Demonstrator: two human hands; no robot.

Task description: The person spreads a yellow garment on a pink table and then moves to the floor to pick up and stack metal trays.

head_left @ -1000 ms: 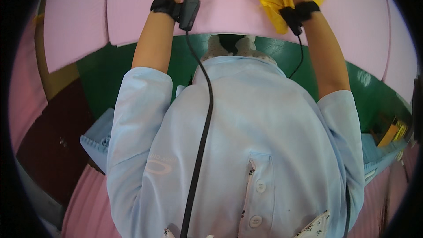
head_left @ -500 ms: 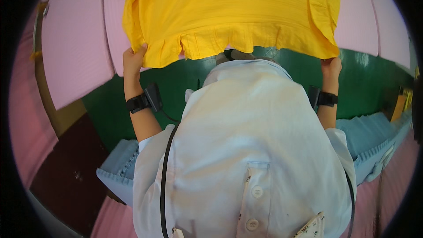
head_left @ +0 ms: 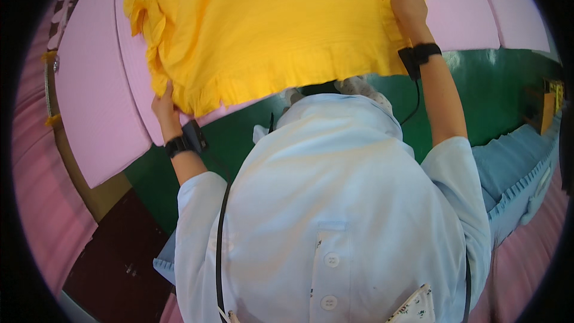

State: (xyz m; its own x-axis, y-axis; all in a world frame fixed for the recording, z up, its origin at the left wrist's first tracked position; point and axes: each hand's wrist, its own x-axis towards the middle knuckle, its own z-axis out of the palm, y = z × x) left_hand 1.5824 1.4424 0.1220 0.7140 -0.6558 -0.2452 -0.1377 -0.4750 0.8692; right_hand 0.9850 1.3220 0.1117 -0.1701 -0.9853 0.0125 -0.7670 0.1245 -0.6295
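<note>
At twelve o'clock a yellow ruffle-edged garment lies across the pink-covered table, the left hand pinching its near corner towards ten and the right hand curled over its side towards one, grip unclear, apparently to keep the cloth spread and taut.

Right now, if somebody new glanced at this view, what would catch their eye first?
Probably the bright yellow cloth across the top middle, spread on a pink surface, with the left hand at its lower left edge and the right hand on its right side. Next comes the wearer's pale blue shirt, filling the lower middle, then the green floor showing to both sides.
</note>
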